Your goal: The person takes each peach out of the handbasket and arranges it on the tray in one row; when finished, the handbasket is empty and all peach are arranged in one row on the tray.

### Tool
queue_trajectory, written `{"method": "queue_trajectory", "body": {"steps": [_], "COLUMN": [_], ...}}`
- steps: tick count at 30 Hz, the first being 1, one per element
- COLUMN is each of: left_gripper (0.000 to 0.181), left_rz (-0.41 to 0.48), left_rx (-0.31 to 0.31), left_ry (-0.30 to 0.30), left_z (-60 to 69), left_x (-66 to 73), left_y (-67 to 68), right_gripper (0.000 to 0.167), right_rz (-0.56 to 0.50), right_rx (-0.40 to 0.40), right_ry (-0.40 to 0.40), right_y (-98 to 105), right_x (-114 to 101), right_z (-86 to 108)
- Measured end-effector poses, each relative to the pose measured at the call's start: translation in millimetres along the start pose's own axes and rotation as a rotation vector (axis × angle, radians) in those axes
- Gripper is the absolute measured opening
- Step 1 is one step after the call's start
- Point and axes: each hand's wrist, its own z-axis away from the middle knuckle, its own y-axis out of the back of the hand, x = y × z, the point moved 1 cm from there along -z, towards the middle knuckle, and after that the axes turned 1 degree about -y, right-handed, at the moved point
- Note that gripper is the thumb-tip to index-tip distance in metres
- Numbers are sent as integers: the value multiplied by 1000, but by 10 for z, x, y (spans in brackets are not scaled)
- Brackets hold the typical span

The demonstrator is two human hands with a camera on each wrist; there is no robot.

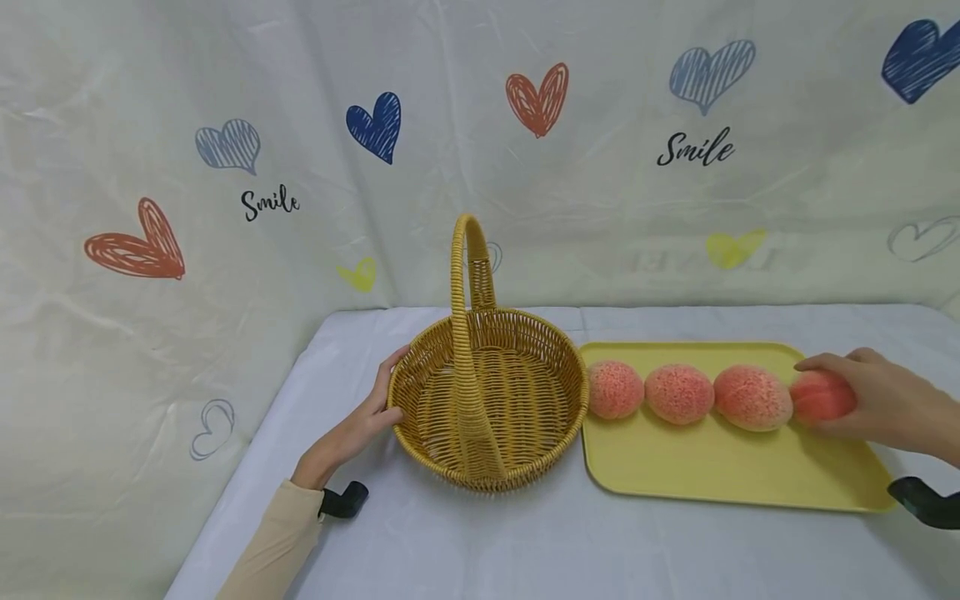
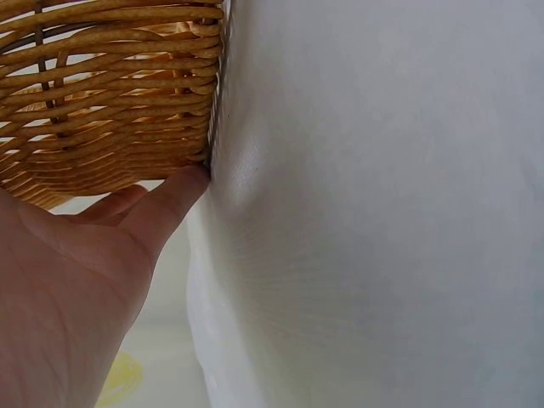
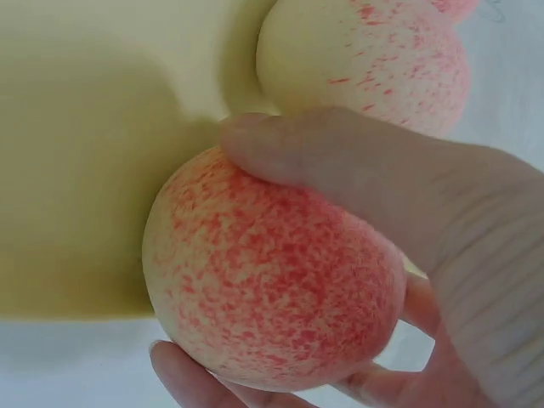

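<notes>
A round wicker basket (image 1: 525,392) with a tall arched handle stands on the table, nothing inside it. At its left side my left hand (image 1: 375,408) holds the wall, thumb by the rim; the left wrist view has the fingers (image 2: 170,204) against the woven side. My right hand (image 1: 892,400) grips a pink peach (image 1: 821,396) at the right end of a row on a yellow tray (image 1: 720,467). Close up in the right wrist view, thumb and fingers wrap that speckled peach (image 3: 272,272). Three more peaches, among them the neighbouring one (image 1: 752,397), lie to its left.
The tray's left edge sits right beside the basket. White cloth covers the table (image 1: 480,550). Behind it hangs a pale curtain (image 1: 600,208) printed with hearts and the word "Smile". A black wrist strap (image 1: 345,500) is on my left wrist.
</notes>
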Motion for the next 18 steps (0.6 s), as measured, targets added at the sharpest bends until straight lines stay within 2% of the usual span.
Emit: {"method": "queue_trajectory", "body": {"steps": [12,18], "left_gripper": [93,93], "left_rz": [2,-2], "left_rx": [-1,4], "left_ry": [-2,0], "left_z": [-10,-16], "left_x": [-9,-19], "left_y": [6,11], "right_gripper": [74,79], "right_rz": [-29,-50], "right_rx": [-17,-10], "right_ry": [45,23], "right_y": [-7,-8], "right_x": [4,8], "right_z": [-14,-24]}}
